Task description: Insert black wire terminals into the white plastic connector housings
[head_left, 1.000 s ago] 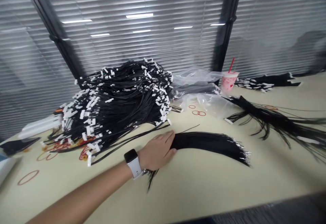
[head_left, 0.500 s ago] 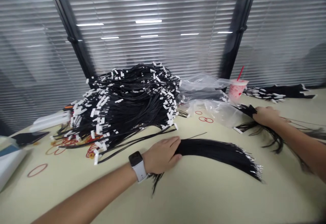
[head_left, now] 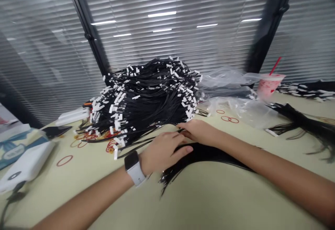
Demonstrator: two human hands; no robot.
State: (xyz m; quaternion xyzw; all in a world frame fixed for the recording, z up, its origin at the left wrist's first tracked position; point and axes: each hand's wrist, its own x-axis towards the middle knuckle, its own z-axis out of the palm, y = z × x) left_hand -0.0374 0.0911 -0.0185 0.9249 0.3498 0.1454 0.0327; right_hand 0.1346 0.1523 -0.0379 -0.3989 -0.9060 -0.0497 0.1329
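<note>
A bundle of black wires (head_left: 209,154) lies curved across the table, its near-left ends loose and frayed out. My left hand (head_left: 164,151), with a watch on the wrist, is wrapped over the bundle's left part. Beside it, my right hand (head_left: 197,132) reaches over the bundle, its fingertips close to the left fingers and a few thin wires; what those fingertips hold, if anything, is hidden. Behind both hands rises a large heap of black wires (head_left: 154,101) with white connectors. Another black bundle (head_left: 300,118) lies at the right.
Red rubber bands (head_left: 65,160) lie on the table (head_left: 222,202). Clear plastic bags (head_left: 235,109) and a pink cup (head_left: 270,85) with a straw stand toward the back right. At left are a white device (head_left: 28,163) with a cable, a tissue box (head_left: 22,144) and a phone.
My right hand has let go of the right-hand bundle and come over beside my left hand. My left hand stays on the curved bundle. The view has shifted left.
</note>
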